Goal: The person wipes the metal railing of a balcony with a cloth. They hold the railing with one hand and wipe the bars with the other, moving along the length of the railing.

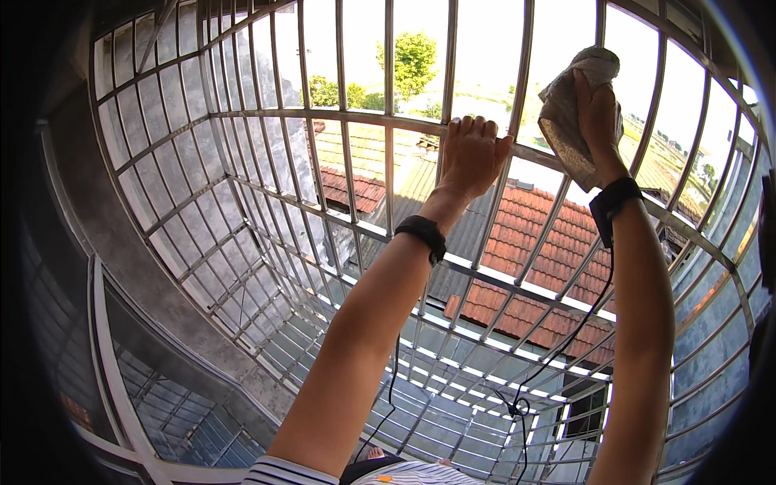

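Observation:
My left hand grips a horizontal rail of a metal window cage, its fingers curled over the top. Higher up and to the right, my right hand holds a folded grey cloth against an upright bar. The cloth looks worn, with a light brown patch, and its upper end is bunched above the fingers. Each wrist wears a black band with a dark cable running down from it. The bar surface behind the cloth is hidden.
Barred panels of the cage surround me at both sides and below. A framed glass window stands at lower left beside a concrete ledge. A knot in the cable hangs near the lower bars. Tiled roofs lie outside. Bare toes show at the bottom.

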`<state>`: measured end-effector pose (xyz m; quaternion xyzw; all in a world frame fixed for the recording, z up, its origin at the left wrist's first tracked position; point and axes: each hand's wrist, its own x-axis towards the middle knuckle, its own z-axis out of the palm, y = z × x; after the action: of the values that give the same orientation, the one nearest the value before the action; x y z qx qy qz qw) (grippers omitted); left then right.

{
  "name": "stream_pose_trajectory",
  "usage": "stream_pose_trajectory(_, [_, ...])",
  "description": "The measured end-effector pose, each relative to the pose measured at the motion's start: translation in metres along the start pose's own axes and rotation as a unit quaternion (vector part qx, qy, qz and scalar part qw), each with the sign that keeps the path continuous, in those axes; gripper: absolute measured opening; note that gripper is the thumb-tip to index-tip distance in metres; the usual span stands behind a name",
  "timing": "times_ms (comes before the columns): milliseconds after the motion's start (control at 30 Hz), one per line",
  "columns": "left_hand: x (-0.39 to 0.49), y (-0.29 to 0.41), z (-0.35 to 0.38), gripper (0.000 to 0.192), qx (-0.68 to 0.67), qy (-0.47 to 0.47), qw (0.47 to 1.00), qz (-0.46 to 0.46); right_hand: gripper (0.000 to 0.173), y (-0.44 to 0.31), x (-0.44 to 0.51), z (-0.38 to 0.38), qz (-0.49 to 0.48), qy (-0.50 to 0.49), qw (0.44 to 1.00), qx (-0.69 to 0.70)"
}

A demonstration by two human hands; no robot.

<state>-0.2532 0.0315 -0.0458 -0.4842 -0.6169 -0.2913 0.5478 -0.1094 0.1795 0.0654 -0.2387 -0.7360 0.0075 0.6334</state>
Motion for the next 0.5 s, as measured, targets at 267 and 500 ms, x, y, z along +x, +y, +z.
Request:
stream_pose_trajectory(267, [0.002, 0.004, -0.009, 0.034, -0.056, -0.024, 0.997, -0.039, 0.074, -0.005, -0.069, -0.022, 0.006, -0.141, 0.972, -0.188])
stream_pose_trajectory(500, [0.002, 0.003, -0.01, 0.033, -0.067, -0.019, 0.997, -0.045, 0.063, -0.007, -0.066, -0.024, -0.037, -0.138, 0.963, -0.229])
